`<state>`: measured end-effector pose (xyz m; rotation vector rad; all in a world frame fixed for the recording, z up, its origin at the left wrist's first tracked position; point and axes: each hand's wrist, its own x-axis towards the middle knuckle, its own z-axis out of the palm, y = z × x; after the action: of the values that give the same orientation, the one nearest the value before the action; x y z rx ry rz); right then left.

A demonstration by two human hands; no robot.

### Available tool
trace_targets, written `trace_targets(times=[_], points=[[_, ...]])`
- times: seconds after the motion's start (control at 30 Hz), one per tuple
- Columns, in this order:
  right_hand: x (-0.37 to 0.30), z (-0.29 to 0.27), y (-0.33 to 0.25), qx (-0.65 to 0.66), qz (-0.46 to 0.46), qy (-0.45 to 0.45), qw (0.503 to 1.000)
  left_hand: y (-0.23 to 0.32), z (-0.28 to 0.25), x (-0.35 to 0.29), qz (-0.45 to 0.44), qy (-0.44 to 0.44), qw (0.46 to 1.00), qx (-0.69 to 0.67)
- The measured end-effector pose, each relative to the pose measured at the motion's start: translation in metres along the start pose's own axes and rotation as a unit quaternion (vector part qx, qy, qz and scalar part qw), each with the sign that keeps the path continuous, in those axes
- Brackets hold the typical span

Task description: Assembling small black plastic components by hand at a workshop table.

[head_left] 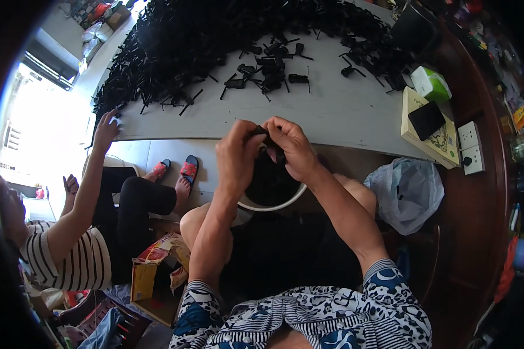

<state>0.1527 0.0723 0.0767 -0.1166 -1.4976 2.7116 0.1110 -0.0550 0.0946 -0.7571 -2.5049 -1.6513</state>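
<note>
My left hand (pixel 237 156) and my right hand (pixel 292 148) meet at the table's front edge, fingers pinched together. Between their fingertips is a small black plastic part (pixel 262 131), mostly hidden by the fingers. Just below them, between my knees, is a round bucket with a white rim (pixel 273 207), its inside dark with what look like black pieces. Beyond my hands, loose black plastic parts with thin stems (pixel 272 67) lie scattered on the grey table (pixel 332 113). A huge heap of similar parts (pixel 174 41) covers its far side.
At left a co-worker's hand (pixel 106 129) reaches to the heap's edge. A yellow box (pixel 428 136) bearing a black phone-like object (pixel 427 121) stands right, by a tissue pack (pixel 431 84) and sockets (pixel 470 145). A plastic bag (pixel 404 195) hangs below; a torn carton (pixel 157 273) stands lower left.
</note>
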Motion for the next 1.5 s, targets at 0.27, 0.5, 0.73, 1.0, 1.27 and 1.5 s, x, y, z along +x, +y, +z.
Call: trace_targets(times=[0.27, 0.5, 0.73, 1.0, 1.27, 1.5], points=[[0.006, -0.013, 0.001, 0.095, 0.034, -0.025, 0.995, -0.002, -0.017, 0.006, -0.123, -0.171, 0.915, -0.344], [0.003, -0.005, 0.012, 0.046, 0.009, -0.043, 0.998, -0.029, -0.013, 0.003, -0.175, -0.143, 0.908, -0.354], [0.002, -0.003, -0.002, -0.278, -0.114, -0.055, 0.952, -0.018, -0.017, 0.004, -0.197, -0.172, 0.883, -0.390], [-0.002, 0.001, 0.004, -0.363, -0.138, 0.015, 0.922, -0.020, -0.003, -0.004, -0.205, -0.139, 0.929, -0.276], [-0.008, 0.006, 0.005, -0.529, -0.242, 0.027, 0.813, -0.021, 0.002, -0.006, -0.155, -0.079, 0.948, -0.267], [0.004, -0.025, -0.013, -0.279, 0.001, -0.005, 0.960, -0.030, -0.011, -0.006, -0.089, -0.144, 0.984, 0.046]])
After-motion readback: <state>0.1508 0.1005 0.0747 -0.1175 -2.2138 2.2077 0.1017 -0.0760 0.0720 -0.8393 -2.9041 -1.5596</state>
